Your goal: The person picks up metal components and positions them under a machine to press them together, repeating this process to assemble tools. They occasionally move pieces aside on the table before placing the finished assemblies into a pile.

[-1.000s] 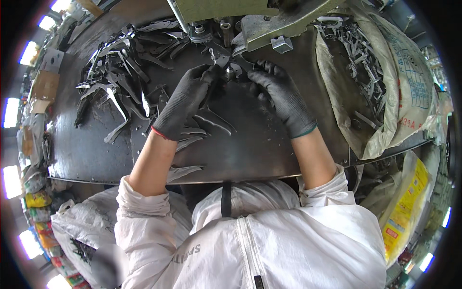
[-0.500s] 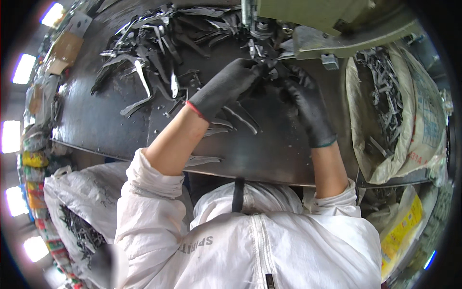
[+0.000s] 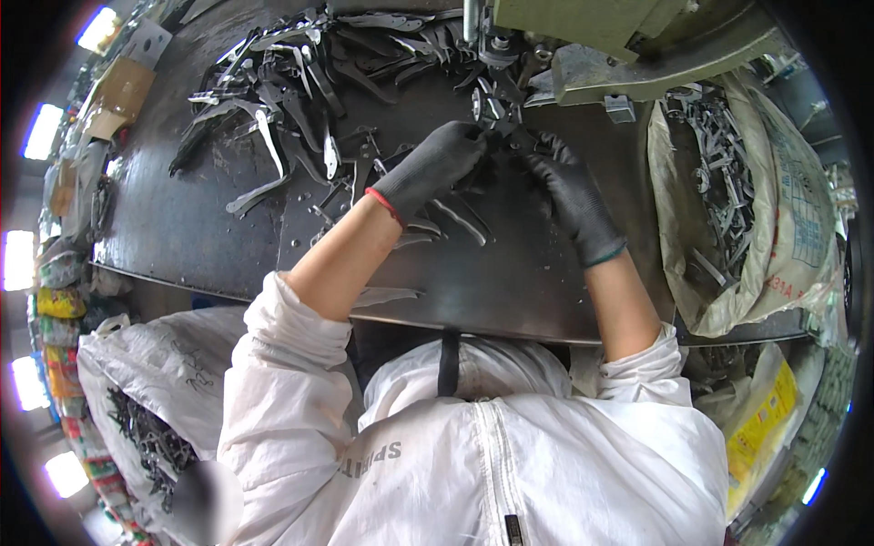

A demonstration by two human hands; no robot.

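Both my hands wear dark grey gloves and work close together at the front of a press. My left hand (image 3: 439, 166), with a red cuff edge, is closed with its fingertips pinching a small dark metal part (image 3: 512, 135). Just right of it, my right hand (image 3: 575, 196), with a green cuff edge, has its fingers curled in toward that part; what they grip is hidden. Beyond the fingertips, shiny metal pieces (image 3: 489, 105) sit under the press tooling (image 3: 497, 52). Below my left hand, curved plier-like handles (image 3: 462, 221) lie on the dark metal table (image 3: 510, 282).
A heap of metal handles (image 3: 296, 86) covers the table's far left. The green machine body (image 3: 674, 77) overhangs at the upper right. An open sack of small metal parts (image 3: 728, 200) stands on the right; another white sack (image 3: 173, 364) is at lower left.
Both hands have drawn slightly back toward me from the press tooling. The shiny metal pieces beneath it show more plainly now. My right hand's fingers have shifted a little toward my left hand.
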